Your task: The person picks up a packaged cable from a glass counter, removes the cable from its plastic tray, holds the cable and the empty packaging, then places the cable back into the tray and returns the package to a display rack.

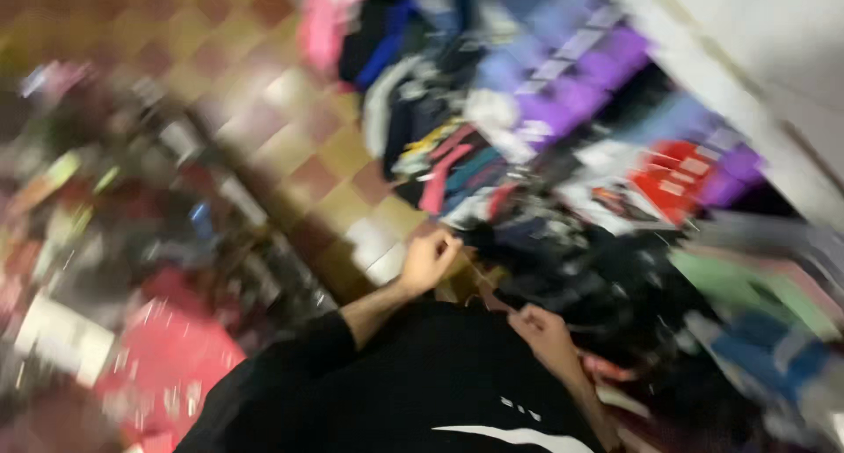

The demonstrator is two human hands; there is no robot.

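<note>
The whole view is motion-blurred. My left hand point(428, 260) is curled closed at the upper edge of a black garment point(440, 383) with a white stripe near its bottom. My right hand point(541, 330) is also closed, pinching the same edge a little lower and to the right. The garment hangs between the two hands and covers the lower middle of the view. A thin pale line runs between the hands; I cannot tell what it is. My left forearm comes out of a black sleeve point(308, 347).
Heaps of folded and packaged clothes in purple, red, black and green point(615, 154) fill the right side. More packets, pink and red point(167, 356), lie at the left. A strip of chequered floor tiles point(308, 154) runs between them. A white surface point(756, 31) is at the top right.
</note>
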